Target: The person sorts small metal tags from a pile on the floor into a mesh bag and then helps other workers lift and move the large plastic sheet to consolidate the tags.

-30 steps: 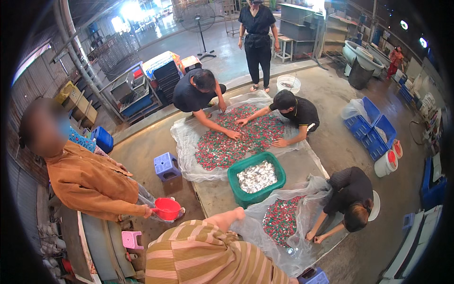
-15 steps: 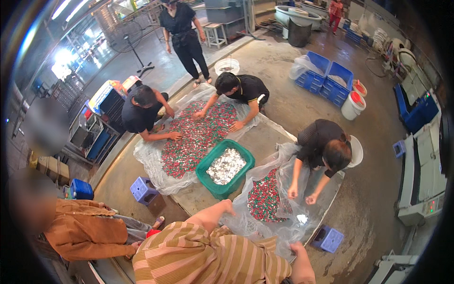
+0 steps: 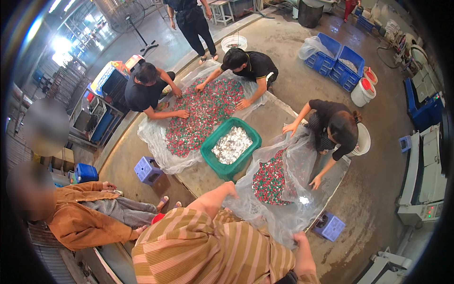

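A clear plastic sheet (image 3: 241, 210) lies on the floor in front of me, with a pile of small red, green and whitish pieces (image 3: 268, 182) on it. My left hand (image 3: 231, 190) is closed at the sheet's left edge, near the green tub. Low on the right, my right hand (image 3: 299, 236) grips the near right edge of the same sheet. Across from me a crouching co-worker in black (image 3: 333, 125) has both hands spread at the sheet's far side. Just beyond my left hand stands the green tub (image 3: 208, 154), holding shiny silvery-white pieces (image 3: 231, 146).
Two crouching co-workers (image 3: 253, 66) (image 3: 146, 87) reach over a larger pile (image 3: 203, 111) on another sheet. Small blue stools (image 3: 147, 170) (image 3: 329, 226) stand on both sides. A person in a brown jacket (image 3: 92, 215) sits at my left. Blue crates (image 3: 347, 73) and buckets (image 3: 363, 92) stand far right.
The co-worker across has moved their hands apart, from close together to opposite sides of the sheet. The scene has shifted upward in view; my hands stay at the sheet's edges.
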{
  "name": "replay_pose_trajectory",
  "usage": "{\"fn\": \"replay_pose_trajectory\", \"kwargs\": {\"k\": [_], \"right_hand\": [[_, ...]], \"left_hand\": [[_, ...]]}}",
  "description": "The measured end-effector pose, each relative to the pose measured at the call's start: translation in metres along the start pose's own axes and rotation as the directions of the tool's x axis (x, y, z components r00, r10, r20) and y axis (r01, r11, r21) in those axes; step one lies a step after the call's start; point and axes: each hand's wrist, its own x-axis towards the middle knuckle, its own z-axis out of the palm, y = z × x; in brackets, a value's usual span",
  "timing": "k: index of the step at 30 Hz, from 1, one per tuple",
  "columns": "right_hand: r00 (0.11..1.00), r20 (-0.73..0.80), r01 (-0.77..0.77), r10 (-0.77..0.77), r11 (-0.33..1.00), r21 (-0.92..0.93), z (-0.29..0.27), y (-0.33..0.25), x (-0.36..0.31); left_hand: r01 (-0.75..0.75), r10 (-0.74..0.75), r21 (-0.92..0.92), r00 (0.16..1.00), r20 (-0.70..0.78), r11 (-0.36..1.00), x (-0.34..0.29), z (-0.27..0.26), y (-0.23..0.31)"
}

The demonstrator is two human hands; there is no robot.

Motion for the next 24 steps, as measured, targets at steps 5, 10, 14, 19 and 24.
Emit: {"fn": "replay_pose_trajectory", "kwargs": {"k": [5, 10, 14, 19, 24], "right_hand": [[0.997, -0.007, 0.073, -0.075, 0.987, -0.143, -0.006, -0.004, 0.004], [1.000, 0.002, 0.025, -0.025, 0.979, -0.202, -0.001, -0.031, -0.020], [0.995, -0.055, 0.070, -0.083, 0.977, -0.203, 0.002, -0.015, -0.011], [0.994, -0.052, 0.080, -0.097, 0.962, -0.260, 0.007, 0.009, 0.012], [0.992, -0.028, 0.111, -0.126, 0.944, -0.312, 0.010, 0.026, 0.031]], "left_hand": [[-0.013, 0.013, -0.023, 1.000, -0.016, 1.000, -0.005, -0.003, 0.005], [0.012, -0.011, -0.034, 1.000, 0.022, 0.999, -0.005, -0.006, -0.002], [0.052, -0.053, -0.019, 0.999, -0.014, 0.998, -0.015, -0.011, 0.005], [0.085, -0.086, -0.042, 0.996, -0.013, 0.995, -0.005, -0.003, -0.001], [0.033, -0.033, 0.016, 0.999, -0.017, 0.999, 0.002, 0.002, -0.006]]}}
